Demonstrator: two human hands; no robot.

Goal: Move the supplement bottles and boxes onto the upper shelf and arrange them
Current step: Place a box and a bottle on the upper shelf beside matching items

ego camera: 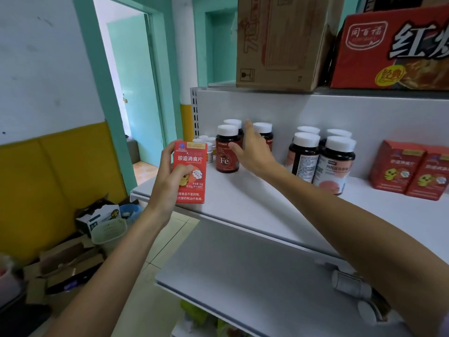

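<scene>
My left hand (170,177) grips a red supplement box (190,171) upright, just off the left end of the upper shelf (255,205). My right hand (252,152) reaches over that shelf with straight fingers, thumb touching the dark "Fe" bottle (226,149) with a white cap. Two more dark bottles (263,133) stand behind my hand. Several larger white-capped bottles (336,164) stand in a group further right. Two red boxes (413,170) sit at the right end. On the lower shelf (243,276), white bottles (349,285) lie on their sides under my right forearm.
Small white bottles (206,148) stand at the shelf's back left corner. A brown carton (281,42) and a red noodle carton (393,49) sit on top of the shelving. Flattened cardboard and a bucket (109,231) clutter the floor at left. An open doorway (136,93) is behind.
</scene>
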